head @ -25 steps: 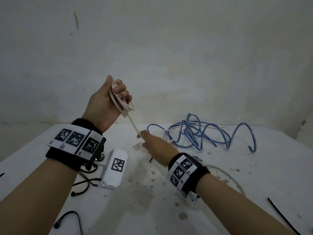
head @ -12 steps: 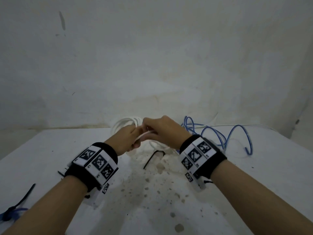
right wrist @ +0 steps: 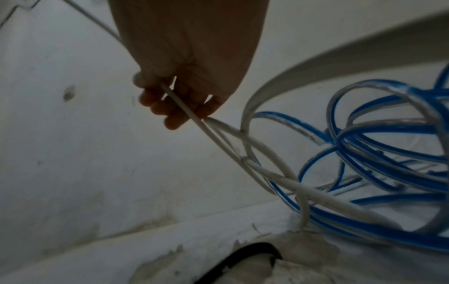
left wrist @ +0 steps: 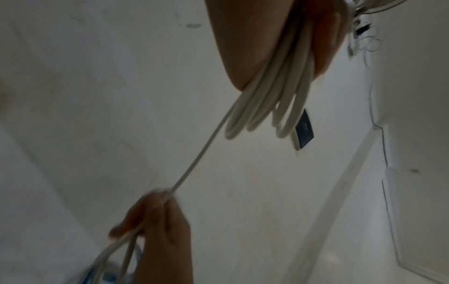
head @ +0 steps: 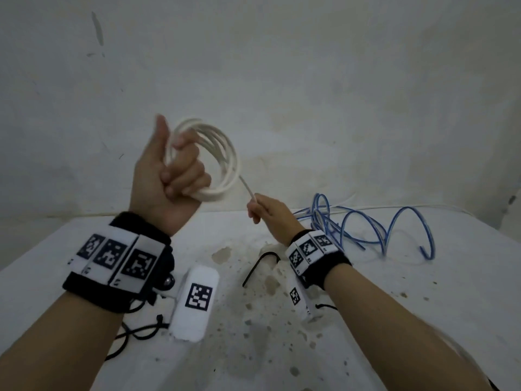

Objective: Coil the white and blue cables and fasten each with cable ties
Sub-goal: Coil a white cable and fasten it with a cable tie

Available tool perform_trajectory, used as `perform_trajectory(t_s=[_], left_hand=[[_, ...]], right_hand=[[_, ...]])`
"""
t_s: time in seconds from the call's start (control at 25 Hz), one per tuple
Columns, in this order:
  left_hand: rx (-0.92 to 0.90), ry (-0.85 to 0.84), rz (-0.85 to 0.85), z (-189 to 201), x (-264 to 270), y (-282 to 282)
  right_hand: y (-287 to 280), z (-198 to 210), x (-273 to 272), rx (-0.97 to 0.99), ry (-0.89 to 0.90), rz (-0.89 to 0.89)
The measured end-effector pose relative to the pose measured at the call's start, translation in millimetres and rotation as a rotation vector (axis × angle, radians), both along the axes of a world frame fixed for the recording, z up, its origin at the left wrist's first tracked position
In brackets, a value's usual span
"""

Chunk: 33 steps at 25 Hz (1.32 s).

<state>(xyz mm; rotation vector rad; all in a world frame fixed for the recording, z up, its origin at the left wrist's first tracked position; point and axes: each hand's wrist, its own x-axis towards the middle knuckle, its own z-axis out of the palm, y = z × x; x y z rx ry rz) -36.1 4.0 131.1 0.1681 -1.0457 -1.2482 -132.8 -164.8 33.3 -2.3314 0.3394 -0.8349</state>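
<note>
Head view: left hand (head: 166, 182) raised, fist curled round white cable (head: 225, 153) loops, thumb up. Right hand (head: 267, 213) lower, pinching the cable's taut run. Blue cable (head: 366, 224) loose on table (head: 423, 320) just right of it.

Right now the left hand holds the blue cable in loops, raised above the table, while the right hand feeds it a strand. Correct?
Not quite. The loops in the left hand are the white cable, as the head view shows; the blue cable lies loose on the table. The right hand does feed a white strand.
</note>
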Motion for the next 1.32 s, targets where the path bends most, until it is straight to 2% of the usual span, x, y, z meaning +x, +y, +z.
perform_trajectory(t_s=[0.04, 0.12, 0.16, 0.2, 0.28, 0.36, 0.4, 0.48, 0.56, 0.6, 0.68, 0.76, 0.84, 0.96, 1.0, 1.08, 1.16, 1.24, 1.32], left_hand=[[0.008, -0.035, 0.215, 8.8, 0.9, 0.2], [0.068, -0.143, 0.623, 16.2, 6.6, -5.2], [0.117, -0.212, 0.767, 13.1, 10.0, -11.4], [0.179, -0.317, 0.891, 6.4, 13.7, -18.7], [0.300, -0.656, 1.083, -18.2, 17.8, -32.6], [0.365, -1.026, 1.113, -44.3, 18.8, -38.3], [0.380, -1.145, 1.116, -52.6, 18.4, -38.0], [0.364, -1.270, 1.137, -58.7, 17.7, -34.4], [0.350, -1.341, 1.148, -58.0, 13.1, -30.2], [0.354, -1.358, 1.136, -57.4, 9.6, -27.5], [0.378, -1.274, 1.014, -56.0, -0.7, -21.2], [0.425, -1.070, 0.746, -52.4, -6.3, -8.8], [0.449, -0.810, 0.414, -46.7, -6.6, 9.3], [0.222, -0.349, -0.055, -29.4, -8.3, 27.8], [0.119, -0.241, -0.100, -20.1, -10.3, 31.2], [-0.025, -0.161, 0.033, 3.2, -10.5, 36.3], [-0.095, -0.142, 0.186, 27.3, -5.7, 45.4], [-0.069, -0.206, 0.459, 42.8, 3.0, 51.0], [0.010, -0.360, 0.777, 43.3, 8.0, 46.8]], right_hand=[[-0.1, -3.9, 3.6, -0.133, 0.107, -0.032], [5.1, -3.3, 9.1, -0.519, 0.323, -0.091], [12.5, -0.4, 11.0, -0.667, 0.349, -0.089], [21.3, 3.1, 13.9, -0.767, 0.315, -0.059], [39.0, 7.9, 15.2, -0.926, 0.127, 0.026], [43.8, 10.1, 16.2, -1.051, -0.067, 0.123], [44.8, 13.6, 15.5, -1.086, -0.074, 0.154], [49.1, 24.5, 9.3, -1.067, 0.036, 0.162], [50.7, 36.7, -1.2, -0.908, 0.176, 0.138], [51.9, 42.1, -7.0, -0.804, 0.176, 0.145], [51.1, 53.6, -17.5, -0.631, 0.129, 0.178], [38.5, 65.0, -24.9, -0.440, 0.054, 0.174], [18.6, 72.7, -28.6, -0.228, -0.127, 0.128], [5.5, 67.7, -24.2, 0.056, -0.299, 0.119], [9.2, 60.4, -18.1, 0.122, -0.301, 0.138], [21.5, 39.4, -5.6, 0.197, -0.238, 0.170], [32.5, 15.6, -1.6, 0.252, -0.111, 0.197], [41.2, 1.2, -4.8, 0.274, 0.023, 0.188], [51.6, 0.6, -8.8, 0.085, 0.153, 0.127]])
